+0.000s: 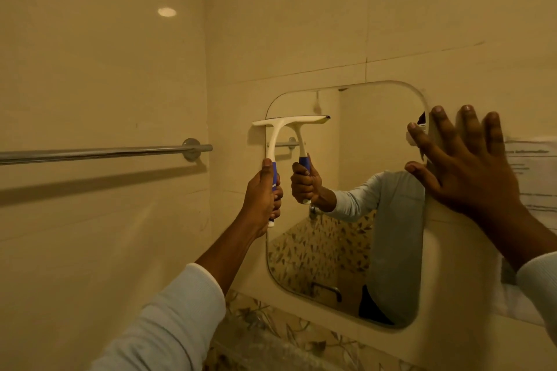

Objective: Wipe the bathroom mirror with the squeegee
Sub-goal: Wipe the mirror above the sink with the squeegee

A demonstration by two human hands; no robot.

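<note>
Your left fingers [275,199] are curled tight round the blue grip of the squeegee [278,137], with the thumb laid straight up the back of the handle. Your left hand [261,196] holds it upright, just beside the left edge of the mirror [376,129], and your arm reaches up to it from the lower left in a pale long sleeve [168,319].

The squeegee's white head lies level across the upper left part of the mirror. Blade and reflection meet there, so it looks to be against the glass. Its left end juts past the mirror's edge over the cream wall tile [105,69].

Your right fingers [443,129] are straight and spread wide, holding nothing. Your right hand [470,166] lies flat against the wall at the mirror's upper right edge, with the thumb and first finger reaching onto the rim of the glass.

The mirror is a rounded rectangle, fixed flat to the wall. In it you can see the reflected hand and squeegee, a pale sleeve and torso, and leaf-patterned tile.

To the left, a chrome towel rail [99,152] runs level along the side wall, ending near the corner. Below the mirror sits a band of leaf-patterned tile [271,325].
</note>
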